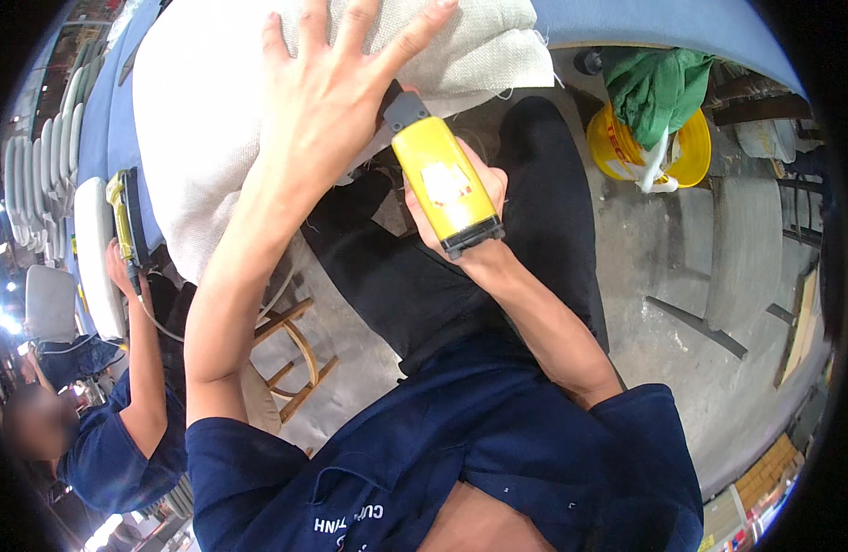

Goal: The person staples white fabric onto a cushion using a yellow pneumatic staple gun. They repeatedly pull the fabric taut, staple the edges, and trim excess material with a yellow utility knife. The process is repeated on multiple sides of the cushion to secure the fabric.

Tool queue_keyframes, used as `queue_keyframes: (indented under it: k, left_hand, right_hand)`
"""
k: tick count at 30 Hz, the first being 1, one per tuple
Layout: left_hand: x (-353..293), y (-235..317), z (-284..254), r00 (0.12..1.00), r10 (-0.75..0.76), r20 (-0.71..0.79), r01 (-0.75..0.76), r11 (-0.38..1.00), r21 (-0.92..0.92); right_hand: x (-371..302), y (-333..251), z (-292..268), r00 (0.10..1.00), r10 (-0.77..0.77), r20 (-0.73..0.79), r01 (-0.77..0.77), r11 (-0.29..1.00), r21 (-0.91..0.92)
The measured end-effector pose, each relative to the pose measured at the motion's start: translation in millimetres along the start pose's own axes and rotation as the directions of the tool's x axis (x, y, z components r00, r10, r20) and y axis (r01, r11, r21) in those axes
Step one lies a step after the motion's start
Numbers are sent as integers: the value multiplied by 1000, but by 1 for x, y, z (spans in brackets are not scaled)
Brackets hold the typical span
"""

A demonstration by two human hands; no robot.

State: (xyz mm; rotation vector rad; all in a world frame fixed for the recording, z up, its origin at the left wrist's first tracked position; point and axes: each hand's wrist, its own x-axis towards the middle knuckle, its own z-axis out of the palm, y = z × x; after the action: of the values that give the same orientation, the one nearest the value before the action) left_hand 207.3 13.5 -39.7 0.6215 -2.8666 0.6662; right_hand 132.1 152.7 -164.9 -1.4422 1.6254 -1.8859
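Observation:
My left hand (pixel 324 99) lies flat with its fingers spread on an off-white woven fabric (pixel 203 101), which covers a padded, rounded piece. In my right hand (pixel 493 184) is a yellow staple gun (pixel 433 161), gripped from below, its body hiding most of my fingers. The gun's black nose points up at the fabric's lower edge, close beside my left wrist. Whether the nose touches the fabric, I cannot tell. Loose threads hang from the frayed edge at the right.
The padded piece rests on a blue-covered table (pixel 626 20). At the right stand a yellow bucket (pixel 695 152) with green cloth (pixel 658 92) and a grey curved panel (pixel 746 253). To the left, a co-worker's hand (pixel 120 267) holds another yellow tool near stacked grey pads (pixel 42 184). A wooden frame (pixel 299 354) is below.

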Motion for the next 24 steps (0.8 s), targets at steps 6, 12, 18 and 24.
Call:
queue_keyframes:
  k: [6,12,18,24]
  left_hand:
    - [-4,-17,12,999,27,-45,-31,994,-107]
    - [20,-99,25,992,-75,-103,40,951,-307]
    - [13,-62,13,994,-91,59,101,977,-189]
    - [-11,-37,0,998,-38,53,45,990,-134]
  right_hand:
    - [4,-7,-7,997,19,-71,-22,999,-38]
    - [1,8,-25,985,169,-36,-173,951,-258]
    - [2,4,-21,988,135,-75,-140,988,-69]
    - [-3,-4,-11,973,221,-71,-228,965,-125]
